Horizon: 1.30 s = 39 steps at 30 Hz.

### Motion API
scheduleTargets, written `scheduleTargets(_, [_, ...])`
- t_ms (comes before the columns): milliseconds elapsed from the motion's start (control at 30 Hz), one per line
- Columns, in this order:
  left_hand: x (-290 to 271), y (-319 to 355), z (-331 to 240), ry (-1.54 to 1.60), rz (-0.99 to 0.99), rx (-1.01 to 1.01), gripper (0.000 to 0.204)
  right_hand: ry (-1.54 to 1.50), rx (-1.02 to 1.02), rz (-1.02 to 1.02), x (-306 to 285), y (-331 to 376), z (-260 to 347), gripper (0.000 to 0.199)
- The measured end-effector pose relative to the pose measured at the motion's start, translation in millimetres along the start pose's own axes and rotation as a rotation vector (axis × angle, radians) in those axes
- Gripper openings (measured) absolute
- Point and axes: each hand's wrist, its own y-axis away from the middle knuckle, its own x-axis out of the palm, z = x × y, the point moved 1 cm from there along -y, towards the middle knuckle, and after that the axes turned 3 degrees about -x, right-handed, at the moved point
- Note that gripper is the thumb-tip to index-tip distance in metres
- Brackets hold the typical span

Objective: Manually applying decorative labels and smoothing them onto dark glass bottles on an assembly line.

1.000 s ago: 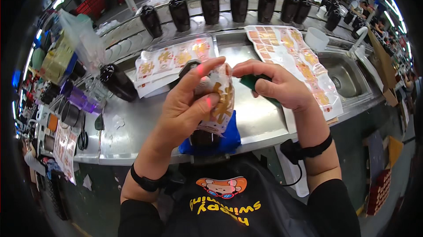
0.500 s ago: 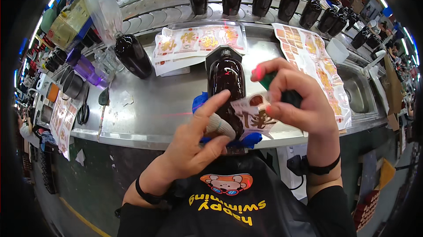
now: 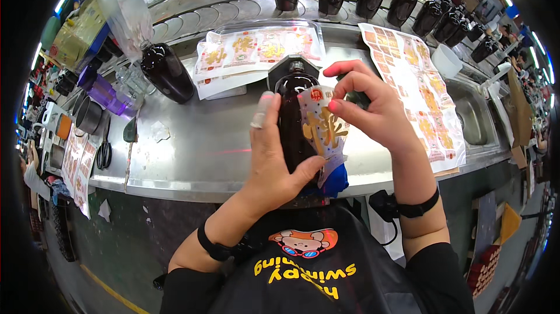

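Note:
A dark, glossy bottle (image 3: pixel 290 133) lies on the bench before me with its neck pointing away, propped on a black angular holder (image 3: pixel 274 76). My left hand (image 3: pixel 271 156) rests along its left side, fingers stretched out, one fingertip wrapped in pale tape. The left thumb touches the lower part of a clear label (image 3: pixel 328 127) with gold lettering and a red mark, which lies over the bottle's right side. With thumb and forefinger my right hand (image 3: pixel 364 101) pinches that label's upper right edge. A dark green piece (image 3: pixel 360 99) shows in the right palm, partly hidden.
Label sheets (image 3: pixel 256 51) lie behind the bottle, and a long one (image 3: pixel 423 92) lies to the right. Another dark bottle (image 3: pixel 167 73) stands at left. Several bottles line the conveyor (image 3: pixel 233 11). Scissors (image 3: pixel 104 152), a purple jug (image 3: pixel 108 92) and a sink (image 3: pixel 473 118) flank the bench.
The label has come over the bottle's front, turned more upright. My left hand has moved up along the bottle's left side, its fingers straightened. The right hand has shifted slightly left.

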Motion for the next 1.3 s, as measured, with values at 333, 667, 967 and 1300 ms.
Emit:
scheduleTargets(333, [-21, -56, -27, 0.12, 0.067, 0.079, 0.013, 0.171, -0.162, 0.092, -17, -5, 32, 0.02])
scheduleTargets(667, [-18, -55, -19, 0.063, 0.059, 0.038, 0.038, 0.432, -0.048, -0.034, -144, -11, -22, 0.012])
scheduleTargets(967, [-35, -20, 27, 0.122, 0.031, -0.2, 0.047, 1.085, 0.567, 0.139, -264, -8, -239, 0.027])
scheduleTargets(1300, [-11, -11, 31, 0.461, 0.198, -0.395, 0.088, 1.115, 0.274, 0.157, -251, -7, -210, 0.018])
